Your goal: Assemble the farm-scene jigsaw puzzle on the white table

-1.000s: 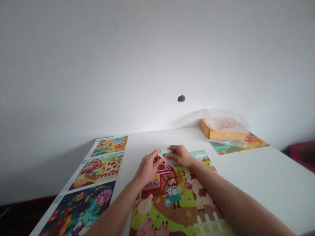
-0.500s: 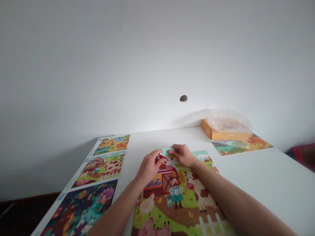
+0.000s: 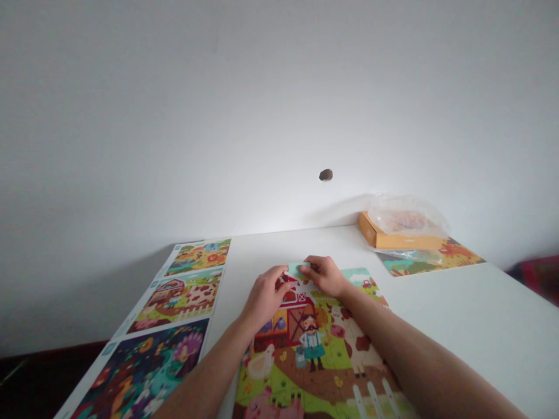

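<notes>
Head camera, looking down across a white table (image 3: 480,314):

1. Left hand (image 3: 264,299): the fingers are curled and pressed together, and their tips (image 3: 282,272) meet the left end of a mint-green jigsaw piece (image 3: 299,267).
2. Right hand (image 3: 325,276): the fingers are bent and close together, pinching the piece's right end, so the two hands hold it between them.
3. That piece lies at the upper edge of a farm jigsaw puzzle (image 3: 279,384), just above the red barn (image 3: 288,297), flat or nearly so. Both hands rest over the puzzle.
4. Left of the puzzle, a long printed picture sheet (image 3: 174,299) lies on the table, showing three scenes, one the same barn and cow.
5. Near the far edge, an orange cardboard box (image 3: 371,230) sits under a clear plastic bag (image 3: 406,212), partly over another printed sheet (image 3: 430,261).
6. Behind the table rises a white wall (image 3: 279,105) with a small hole (image 3: 325,174).
</notes>
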The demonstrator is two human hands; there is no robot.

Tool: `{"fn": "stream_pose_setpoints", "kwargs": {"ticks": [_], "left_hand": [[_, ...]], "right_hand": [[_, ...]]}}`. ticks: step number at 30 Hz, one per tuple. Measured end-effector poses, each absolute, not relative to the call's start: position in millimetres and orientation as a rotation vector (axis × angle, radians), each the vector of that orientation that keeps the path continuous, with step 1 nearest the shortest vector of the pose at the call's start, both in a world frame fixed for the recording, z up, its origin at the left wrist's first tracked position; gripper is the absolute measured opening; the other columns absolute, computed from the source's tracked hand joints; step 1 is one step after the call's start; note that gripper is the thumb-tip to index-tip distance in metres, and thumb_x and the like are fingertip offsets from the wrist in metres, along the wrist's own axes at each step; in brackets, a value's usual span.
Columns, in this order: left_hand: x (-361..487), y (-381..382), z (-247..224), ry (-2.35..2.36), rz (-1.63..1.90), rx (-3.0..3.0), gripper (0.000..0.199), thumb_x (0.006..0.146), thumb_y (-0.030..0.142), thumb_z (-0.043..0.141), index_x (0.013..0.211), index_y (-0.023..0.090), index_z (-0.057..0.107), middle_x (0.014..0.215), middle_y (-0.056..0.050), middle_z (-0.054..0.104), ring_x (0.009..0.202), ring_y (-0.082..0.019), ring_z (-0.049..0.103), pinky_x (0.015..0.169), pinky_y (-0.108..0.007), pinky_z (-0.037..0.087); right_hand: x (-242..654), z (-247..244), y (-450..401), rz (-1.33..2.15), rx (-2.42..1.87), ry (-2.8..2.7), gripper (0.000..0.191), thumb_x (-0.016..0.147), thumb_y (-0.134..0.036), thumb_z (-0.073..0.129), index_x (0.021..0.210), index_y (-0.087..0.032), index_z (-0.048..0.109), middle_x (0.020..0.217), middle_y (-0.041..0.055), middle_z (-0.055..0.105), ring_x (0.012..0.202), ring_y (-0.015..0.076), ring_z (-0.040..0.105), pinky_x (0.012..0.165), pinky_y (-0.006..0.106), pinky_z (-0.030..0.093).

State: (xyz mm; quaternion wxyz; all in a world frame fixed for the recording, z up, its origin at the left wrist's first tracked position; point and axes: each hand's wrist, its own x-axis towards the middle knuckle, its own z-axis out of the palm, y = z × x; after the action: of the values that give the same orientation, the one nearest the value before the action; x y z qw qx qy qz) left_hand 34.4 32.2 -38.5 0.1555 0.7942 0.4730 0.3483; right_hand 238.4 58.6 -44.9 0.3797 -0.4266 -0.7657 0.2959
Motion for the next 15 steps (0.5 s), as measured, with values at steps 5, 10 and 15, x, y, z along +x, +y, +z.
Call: {"fn": "stream_pose_setpoints", "kwargs": {"ticks": [5, 10, 15], "left_hand": [[34.3, 32.9, -39.7, 1.354, 0.99, 2.279, 0.023, 0.081, 0.018, 0.062, 0.104, 0.021, 0.06, 0.09, -0.002, 0.068, 0.079, -0.016, 0.063, 0.074, -0.026, 0.049], [33.7, 33.0, -40.1, 1.347, 0.984, 2.269, 0.024, 0.081, 0.018, 0.061, 0.106, 0.021, 0.059, 0.094, -0.002, 0.068, 0.083, -0.017, 0.063, 0.077, -0.027, 0.049], [34.2, 32.2, -38.6, 1.336, 0.972, 2.265, 0.023, 0.082, 0.02, 0.061, 0.105, 0.02, 0.06, 0.095, -0.003, 0.068, 0.085, -0.017, 0.063, 0.078, -0.028, 0.049]], "right_hand": [[237.8, -44.6, 58.4, 0.774, -1.089, -1.944, 0.039, 0.09, -0.049, 0.051, 0.067, -0.018, 0.046, 0.054, -0.0066, 0.032, 0.052, 0.0082, 0.029, 0.048, 0.022, 0.021], [238.1, -43.2, 57.1, 0.776, -1.083, -1.936, 0.039, 0.089, -0.05, 0.051, 0.067, -0.018, 0.048, 0.054, -0.0065, 0.034, 0.052, 0.0083, 0.029, 0.048, 0.022, 0.022], [238.4, -44.0, 57.3, 0.788, -1.095, -1.924, 0.038, 0.089, -0.05, 0.052, 0.068, -0.018, 0.049, 0.053, -0.0064, 0.035, 0.051, 0.0083, 0.03, 0.048, 0.022, 0.022]]}}
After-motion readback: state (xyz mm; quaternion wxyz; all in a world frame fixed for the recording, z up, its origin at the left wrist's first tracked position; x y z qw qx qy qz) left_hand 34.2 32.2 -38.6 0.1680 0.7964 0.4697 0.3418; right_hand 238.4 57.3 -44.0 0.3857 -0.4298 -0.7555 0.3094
